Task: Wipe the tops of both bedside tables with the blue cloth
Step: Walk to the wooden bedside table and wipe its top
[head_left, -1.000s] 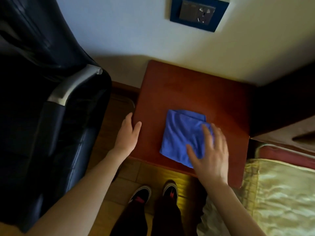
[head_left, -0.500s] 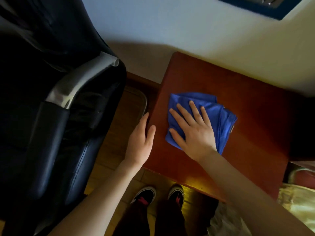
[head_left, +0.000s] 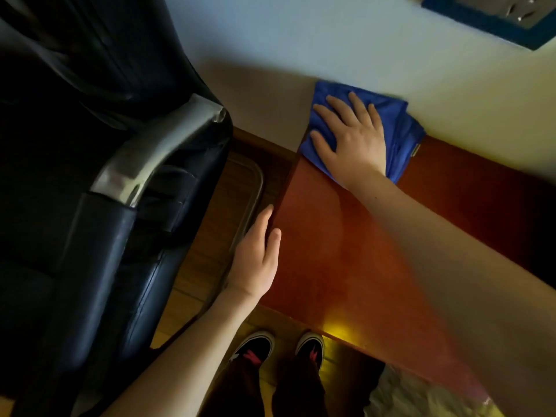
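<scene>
1. The folded blue microfibre cloth (head_left: 401, 136) looks soft, light and limp. It would likely bunch or skid under a loose touch, so a flat palm bearing down on its middle seems a better hold than a pinch at a corner.
2. It is deep blue and folded into several layers that fan out along its right edge, with a small tag at the near right corner.
3. It lies on the far left corner of the polished red-brown wooden bedside table top (head_left: 346, 254), with its far edge against the pale wall (head_left: 270, 55).
4. The right hand (head_left: 352, 139) lies flat on the cloth, fingers straight and spread, pressing down without curling round it.
5. The left hand (head_left: 255, 263), well apart from the right, rests with straight fingers along the table's left edge and holds nothing.
6. A black leather armchair with a chrome armrest (head_left: 90, 221) stands to the left. A pair of black shoes (head_left: 255, 347) shows at the near edge, and a blue-framed wall socket (head_left: 496, 16) is at the far right.
</scene>
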